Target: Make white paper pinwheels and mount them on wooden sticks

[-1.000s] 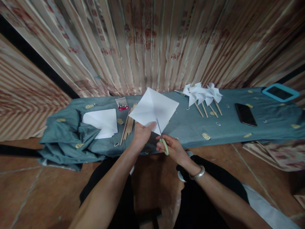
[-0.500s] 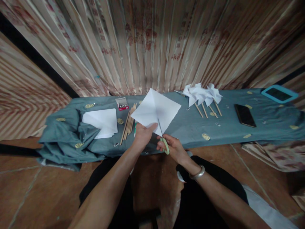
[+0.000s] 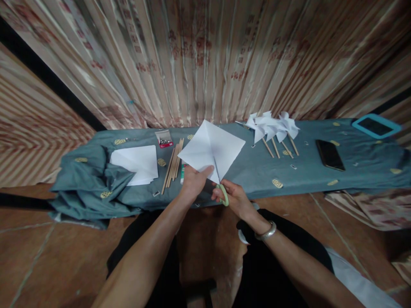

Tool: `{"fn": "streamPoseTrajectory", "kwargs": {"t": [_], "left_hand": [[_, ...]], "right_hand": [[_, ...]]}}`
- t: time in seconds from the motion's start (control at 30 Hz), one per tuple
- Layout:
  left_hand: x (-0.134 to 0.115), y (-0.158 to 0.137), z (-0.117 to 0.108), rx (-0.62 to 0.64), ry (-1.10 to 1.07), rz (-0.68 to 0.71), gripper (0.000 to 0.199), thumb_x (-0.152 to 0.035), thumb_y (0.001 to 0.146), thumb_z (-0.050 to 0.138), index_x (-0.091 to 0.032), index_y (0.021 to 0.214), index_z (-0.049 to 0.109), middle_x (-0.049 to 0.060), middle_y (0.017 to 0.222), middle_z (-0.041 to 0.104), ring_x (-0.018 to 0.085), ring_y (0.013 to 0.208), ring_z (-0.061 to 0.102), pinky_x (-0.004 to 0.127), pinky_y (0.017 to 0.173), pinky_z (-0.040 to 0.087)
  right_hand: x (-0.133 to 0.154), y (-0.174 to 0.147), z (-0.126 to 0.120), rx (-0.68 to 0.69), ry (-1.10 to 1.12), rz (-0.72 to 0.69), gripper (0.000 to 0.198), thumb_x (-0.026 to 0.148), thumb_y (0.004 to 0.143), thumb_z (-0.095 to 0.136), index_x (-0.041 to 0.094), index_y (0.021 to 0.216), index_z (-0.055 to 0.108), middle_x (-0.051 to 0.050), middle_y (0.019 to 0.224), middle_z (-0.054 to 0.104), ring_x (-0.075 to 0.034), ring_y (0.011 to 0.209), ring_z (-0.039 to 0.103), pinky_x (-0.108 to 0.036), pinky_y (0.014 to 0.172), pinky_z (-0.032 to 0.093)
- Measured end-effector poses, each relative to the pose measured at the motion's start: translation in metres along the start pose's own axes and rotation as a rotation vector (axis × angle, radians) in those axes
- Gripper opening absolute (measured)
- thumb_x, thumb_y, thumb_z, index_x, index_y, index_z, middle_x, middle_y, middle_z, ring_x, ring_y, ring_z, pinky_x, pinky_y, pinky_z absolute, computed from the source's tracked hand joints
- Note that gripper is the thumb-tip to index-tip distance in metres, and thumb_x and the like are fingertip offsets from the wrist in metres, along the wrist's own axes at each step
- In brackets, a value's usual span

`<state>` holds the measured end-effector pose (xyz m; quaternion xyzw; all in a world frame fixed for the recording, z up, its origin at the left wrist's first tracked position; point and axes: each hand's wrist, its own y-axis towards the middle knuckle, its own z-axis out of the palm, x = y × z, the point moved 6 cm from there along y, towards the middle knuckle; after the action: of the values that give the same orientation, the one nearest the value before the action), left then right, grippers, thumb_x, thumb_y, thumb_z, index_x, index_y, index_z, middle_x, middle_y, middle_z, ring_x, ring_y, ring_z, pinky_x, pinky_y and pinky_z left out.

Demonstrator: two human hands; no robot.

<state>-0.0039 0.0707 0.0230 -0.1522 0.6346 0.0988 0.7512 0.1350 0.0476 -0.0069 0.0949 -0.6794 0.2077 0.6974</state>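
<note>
A square white sheet of paper [image 3: 221, 143], turned corner-down and creased, is held up over the table's front edge. My left hand [image 3: 194, 182] pinches its lower left side, thumb on top and fingers underneath. In my right hand [image 3: 234, 196] are scissors [image 3: 224, 197] with light green handles, my fingers closed around the loops. The scissor blades lie along the crease at the sheet's lower corner, pointing toward its middle. Just left of the sheet lie several thin wooden sticks [image 3: 172, 167] and a partly hidden green-and-white item [image 3: 183, 172].
On the grey-green cloth [image 3: 257, 184], a stack of white paper [image 3: 141, 160] lies at left, partly under a cloth fold. A small red box [image 3: 165, 141] of metal pieces sits behind. Several paper pinwheels [image 3: 271, 126], a phone [image 3: 330, 155] and a blue-framed tablet [image 3: 376, 125] lie right.
The sheet and both hands have shifted very slightly to the right in view. More of the green-and-white item shows beside the sticks. Both grips look the same.
</note>
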Motion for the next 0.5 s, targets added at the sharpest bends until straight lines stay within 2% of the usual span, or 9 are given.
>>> {"fn": "streamPoseTrajectory", "kwargs": {"t": [0.23, 0.5], "left_hand": [[0.0030, 0.0023, -0.0002, 0.001, -0.002, 0.004, 0.016, -0.025, 0.055, 0.073, -0.015, 0.062, 0.064, 0.001, 0.063, 0.064, 0.014, 0.059, 0.055, 0.027, 0.060, 0.045], [0.0004, -0.0009, 0.0004, 0.020, -0.014, -0.016, 0.016, -0.025, 0.055, 0.073, -0.015, 0.063, 0.063, 0.000, 0.062, 0.063, 0.014, 0.058, 0.054, 0.026, 0.058, 0.043]], "right_hand": [[0.0018, 0.0000, 0.0019, -0.012, 0.023, 0.018, 0.043, 0.059, 0.067, 0.075, 0.019, 0.078, 0.060, 0.002, 0.063, 0.063, -0.010, 0.054, 0.055, -0.024, 0.054, 0.045], [0.0018, -0.0004, -0.0002, -0.010, -0.004, 0.004, 0.042, 0.058, 0.069, 0.073, 0.019, 0.080, 0.062, 0.002, 0.066, 0.064, -0.010, 0.056, 0.056, -0.024, 0.054, 0.044]]}}
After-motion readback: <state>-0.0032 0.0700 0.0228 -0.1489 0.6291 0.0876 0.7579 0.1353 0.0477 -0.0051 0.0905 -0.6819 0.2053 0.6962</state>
